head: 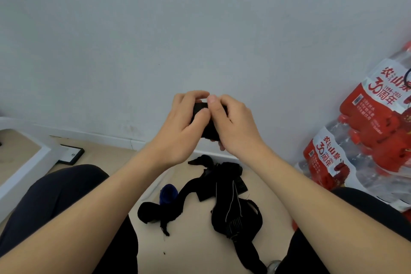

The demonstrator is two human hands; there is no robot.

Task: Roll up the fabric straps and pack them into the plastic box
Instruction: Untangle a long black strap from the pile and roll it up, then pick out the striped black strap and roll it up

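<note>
Strap in hand: a black fabric strap [209, 131], wound into a tight roll, held up in front of the wall above my lap.
Left hand [182, 127]: curled round the left side of the roll, thumb and fingers pinching it.
Right hand [233, 127]: wrapped round the right side, thumb pressed on top beside my left fingertips.
Step in hand: by the look of it I am tightening or closing off the last turn (no free end hangs below my hands, as far as I can see).
Done so far: a blue roll [168, 193] and a black bundle [149, 212] lie on the floor [195, 251] between my knees; the blue one looks finished, while the black one has a tail trailing off.
Left to do: a loose heap of black straps [231, 202] just beside them, not yet rolled.
Plastic box: I cannot pick it out for certain; a white-edged object [26, 158] sits to my left, but whether that is the box I cannot tell.
Progress: roughly the middle, I judge, with rolling partly done and no packing visible.
Nearby: packs of water bottles [367, 140] against the wall on my right.
</note>
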